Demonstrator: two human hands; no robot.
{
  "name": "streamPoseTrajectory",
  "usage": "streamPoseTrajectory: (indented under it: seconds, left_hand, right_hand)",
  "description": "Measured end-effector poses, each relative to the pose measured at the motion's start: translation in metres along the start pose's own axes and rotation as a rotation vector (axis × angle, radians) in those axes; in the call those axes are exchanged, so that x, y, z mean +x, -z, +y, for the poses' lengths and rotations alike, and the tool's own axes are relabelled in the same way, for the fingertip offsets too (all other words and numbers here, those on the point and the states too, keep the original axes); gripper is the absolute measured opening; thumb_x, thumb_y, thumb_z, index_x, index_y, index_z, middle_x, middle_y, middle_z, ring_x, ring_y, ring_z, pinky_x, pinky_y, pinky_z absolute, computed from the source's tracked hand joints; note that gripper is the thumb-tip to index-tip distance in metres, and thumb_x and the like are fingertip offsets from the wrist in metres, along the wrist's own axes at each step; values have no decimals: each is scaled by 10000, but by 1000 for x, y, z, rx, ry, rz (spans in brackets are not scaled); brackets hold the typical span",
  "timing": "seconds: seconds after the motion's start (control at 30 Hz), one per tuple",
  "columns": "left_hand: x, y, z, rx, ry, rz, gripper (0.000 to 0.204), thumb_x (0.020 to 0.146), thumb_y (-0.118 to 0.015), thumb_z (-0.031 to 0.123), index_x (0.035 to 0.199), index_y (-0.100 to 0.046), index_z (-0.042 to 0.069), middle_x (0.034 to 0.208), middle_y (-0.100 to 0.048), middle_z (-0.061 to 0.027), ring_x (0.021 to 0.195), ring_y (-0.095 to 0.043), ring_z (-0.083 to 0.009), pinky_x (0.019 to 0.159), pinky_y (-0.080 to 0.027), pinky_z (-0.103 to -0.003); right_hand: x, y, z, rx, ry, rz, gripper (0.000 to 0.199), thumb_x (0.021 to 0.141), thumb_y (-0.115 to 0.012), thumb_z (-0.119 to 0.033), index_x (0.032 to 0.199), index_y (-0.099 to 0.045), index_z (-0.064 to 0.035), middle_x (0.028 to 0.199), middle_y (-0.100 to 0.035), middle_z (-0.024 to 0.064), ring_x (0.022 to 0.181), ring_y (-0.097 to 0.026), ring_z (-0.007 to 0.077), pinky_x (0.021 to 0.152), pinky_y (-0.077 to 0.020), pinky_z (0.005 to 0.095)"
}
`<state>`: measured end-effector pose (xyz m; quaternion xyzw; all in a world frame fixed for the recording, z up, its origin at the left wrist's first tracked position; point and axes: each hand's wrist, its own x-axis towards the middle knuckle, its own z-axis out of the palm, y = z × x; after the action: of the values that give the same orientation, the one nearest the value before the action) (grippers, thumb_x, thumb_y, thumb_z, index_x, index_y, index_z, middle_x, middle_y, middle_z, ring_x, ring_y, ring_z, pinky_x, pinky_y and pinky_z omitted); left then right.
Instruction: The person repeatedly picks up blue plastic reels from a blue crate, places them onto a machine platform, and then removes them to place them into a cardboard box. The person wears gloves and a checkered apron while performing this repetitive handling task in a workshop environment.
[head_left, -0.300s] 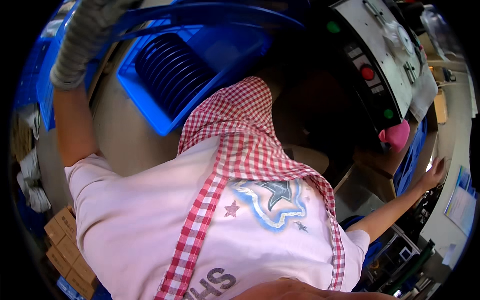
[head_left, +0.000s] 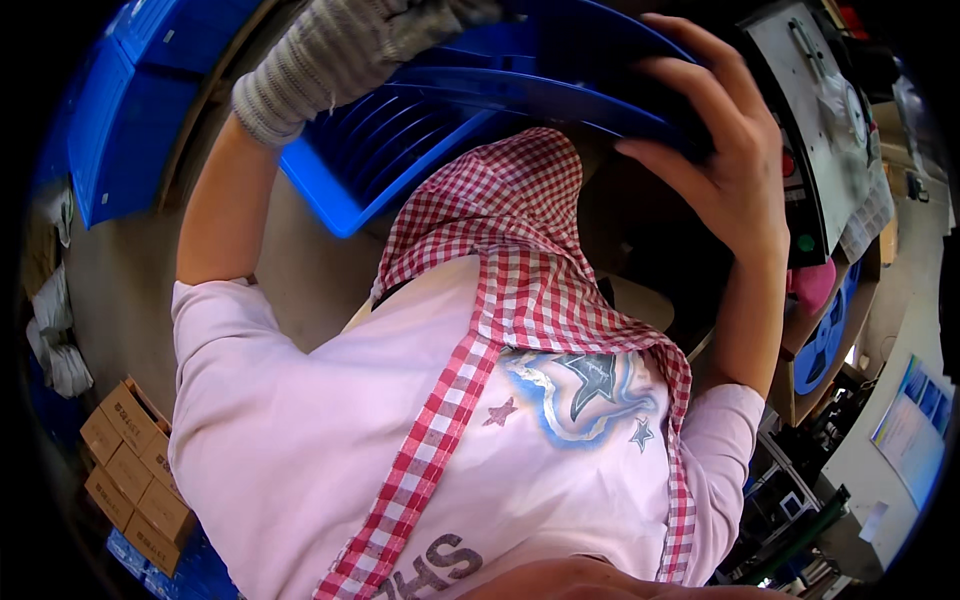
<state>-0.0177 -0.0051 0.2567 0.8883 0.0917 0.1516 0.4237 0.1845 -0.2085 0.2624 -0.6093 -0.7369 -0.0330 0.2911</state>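
A large round blue plastic reel (head_left: 560, 95) spans the top of the view, partly cut off by the frame's edge. At its left side is my left hand (head_left: 345, 60), in a grey striped knit glove, closed on the reel; its fingertips are blurred. My bare right hand (head_left: 725, 150) curves round the reel's right edge, thumb below and fingers above. Under the reel, a blue crate (head_left: 335, 205) holds several dark blue discs (head_left: 365, 140) standing in a row, partly covered by the reel and my left hand.
A machine panel (head_left: 800, 110) with buttons stands at the right. Another blue reel (head_left: 828, 340) sits below it beside a pink object (head_left: 812, 285). Blue bins (head_left: 130, 130) are at the upper left, cardboard boxes (head_left: 135, 470) at the lower left.
My right hand has come from far out on the right to the reel's right edge. My left hand and the reel have shifted right, covering more of the crate.
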Motion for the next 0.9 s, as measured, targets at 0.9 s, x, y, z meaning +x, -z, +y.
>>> streamPoseTrajectory:
  seconds: [0.9]
  left_hand:
    - [-188, -134, -330, -261, 802, -27, 304, 929, -465, 221, 1113, -658, 77, 1118, -649, -80, 1026, -583, -183, 949, -416, -301]
  right_hand:
    - [59, -160, -18, 4, 392, -420, 157, 762, -709, -206, 911, -728, -161, 1110, -640, 18, 1084, -575, 196, 1009, -403, 393]
